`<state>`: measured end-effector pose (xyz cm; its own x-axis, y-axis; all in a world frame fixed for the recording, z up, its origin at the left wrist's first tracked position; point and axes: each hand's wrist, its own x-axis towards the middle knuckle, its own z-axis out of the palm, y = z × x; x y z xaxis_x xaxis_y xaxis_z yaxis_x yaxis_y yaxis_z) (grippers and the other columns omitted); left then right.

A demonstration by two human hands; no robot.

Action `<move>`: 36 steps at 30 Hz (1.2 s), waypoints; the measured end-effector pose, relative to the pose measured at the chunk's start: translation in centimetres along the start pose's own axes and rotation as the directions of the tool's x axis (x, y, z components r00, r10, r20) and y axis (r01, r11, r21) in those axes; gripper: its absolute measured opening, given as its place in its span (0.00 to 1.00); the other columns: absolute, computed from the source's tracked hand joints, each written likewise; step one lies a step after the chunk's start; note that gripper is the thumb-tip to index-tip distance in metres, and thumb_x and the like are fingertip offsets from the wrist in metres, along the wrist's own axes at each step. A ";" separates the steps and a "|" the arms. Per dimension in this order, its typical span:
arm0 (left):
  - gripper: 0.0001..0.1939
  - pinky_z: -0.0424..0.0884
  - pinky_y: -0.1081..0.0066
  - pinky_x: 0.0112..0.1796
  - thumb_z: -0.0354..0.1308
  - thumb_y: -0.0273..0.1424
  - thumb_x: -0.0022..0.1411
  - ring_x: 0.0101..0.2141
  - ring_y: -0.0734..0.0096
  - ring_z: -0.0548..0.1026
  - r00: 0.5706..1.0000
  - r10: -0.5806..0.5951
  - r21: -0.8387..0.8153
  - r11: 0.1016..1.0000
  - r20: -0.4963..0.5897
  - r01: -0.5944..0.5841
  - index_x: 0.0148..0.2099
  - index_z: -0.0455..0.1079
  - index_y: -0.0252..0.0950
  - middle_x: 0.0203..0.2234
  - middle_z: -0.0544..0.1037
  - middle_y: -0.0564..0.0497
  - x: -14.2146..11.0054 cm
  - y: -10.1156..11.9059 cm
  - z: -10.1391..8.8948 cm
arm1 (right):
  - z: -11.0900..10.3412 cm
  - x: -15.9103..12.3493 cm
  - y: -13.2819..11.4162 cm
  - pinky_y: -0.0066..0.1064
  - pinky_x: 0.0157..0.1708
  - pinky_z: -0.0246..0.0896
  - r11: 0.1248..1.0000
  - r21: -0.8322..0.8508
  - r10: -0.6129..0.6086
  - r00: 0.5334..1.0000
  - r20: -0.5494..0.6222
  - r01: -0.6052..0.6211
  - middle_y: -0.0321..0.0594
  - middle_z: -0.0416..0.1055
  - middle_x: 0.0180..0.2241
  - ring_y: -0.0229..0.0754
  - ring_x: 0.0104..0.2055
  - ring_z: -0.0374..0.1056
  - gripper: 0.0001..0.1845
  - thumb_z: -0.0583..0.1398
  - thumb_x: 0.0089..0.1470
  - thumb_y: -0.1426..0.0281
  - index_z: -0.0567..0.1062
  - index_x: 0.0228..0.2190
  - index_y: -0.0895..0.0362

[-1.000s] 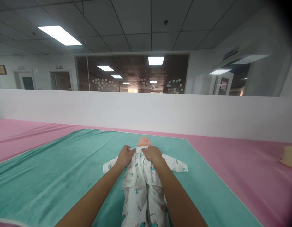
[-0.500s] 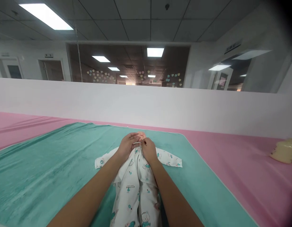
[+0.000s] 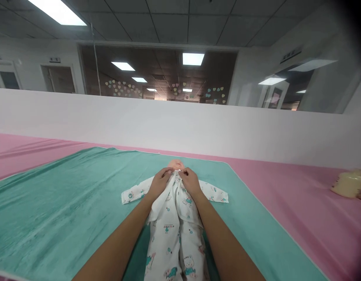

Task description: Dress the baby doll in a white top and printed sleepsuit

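A baby doll (image 3: pixel 176 164) lies on its back, its head at the far end, dressed in a white baby shirt (image 3: pixel 213 192) with small printed figures. Its sleeves stretch out to both sides. White printed trousers (image 3: pixel 168 246) extend toward me. My left hand (image 3: pixel 162 181) has its fingers closed on the shirt's front edge by the neck, lifting that flap slightly. At the other side of the neck, my right hand (image 3: pixel 189 180) pinches the collar. The fingertips of both hands are partly hidden by cloth and hand backs.
A green blanket (image 3: pixel 66 203) lies under the doll, over a pink sheet (image 3: pixel 285 195). Behind them rises a low white wall (image 3: pixel 168 125) with a window above. At the right edge is a pale yellow object (image 3: pixel 348 184), with something brownish beside it, cut off by the frame.
Both hands have drawn back a little from the doll's face to the shirt's neckline, so more of the head shows. My left hand now holds the front flap. The view has tilted slightly.
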<state>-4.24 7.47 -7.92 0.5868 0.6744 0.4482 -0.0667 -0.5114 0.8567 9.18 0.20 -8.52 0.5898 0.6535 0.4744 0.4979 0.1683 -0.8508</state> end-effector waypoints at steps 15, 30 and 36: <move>0.09 0.63 0.70 0.35 0.54 0.33 0.50 0.32 0.66 0.70 0.999 0.030 0.287 0.957 0.012 -0.032 0.30 0.72 0.33 0.27 0.74 0.49 4.9 -1.2 1.2 | 0.3 0.4 0.5 0.29 0.31 0.57 0.999 -0.008 0.045 0.995 -0.087 -0.046 0.35 0.67 0.24 0.38 0.29 0.61 0.15 0.56 0.46 0.57 0.69 0.23 0.57; 0.11 0.65 0.71 0.37 0.54 0.36 0.53 0.34 0.67 0.72 0.995 0.006 0.103 0.995 0.098 -0.016 0.34 0.72 0.35 0.32 0.77 0.49 3.8 -1.8 0.2 | 0.4 0.0 0.2 0.30 0.36 0.56 0.999 0.048 0.019 1.000 0.015 -0.020 0.36 0.70 0.28 0.39 0.32 0.63 0.13 0.56 0.46 0.60 0.71 0.25 0.57; 0.12 0.65 0.71 0.36 0.56 0.35 0.51 0.34 0.67 0.72 0.989 -0.092 -0.037 0.995 0.117 0.097 0.34 0.73 0.32 0.32 0.78 0.48 4.0 -2.2 -0.4 | 0.6 0.2 0.6 0.30 0.36 0.56 0.999 0.031 -0.042 0.996 0.077 0.040 0.36 0.69 0.27 0.38 0.31 0.62 0.12 0.55 0.47 0.61 0.71 0.25 0.57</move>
<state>-2.04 11.52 -7.91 0.6807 0.6517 0.3347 -0.0393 -0.4237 0.9049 9.20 0.85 -9.05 0.5175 0.7005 0.4913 0.5016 0.2168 -0.8375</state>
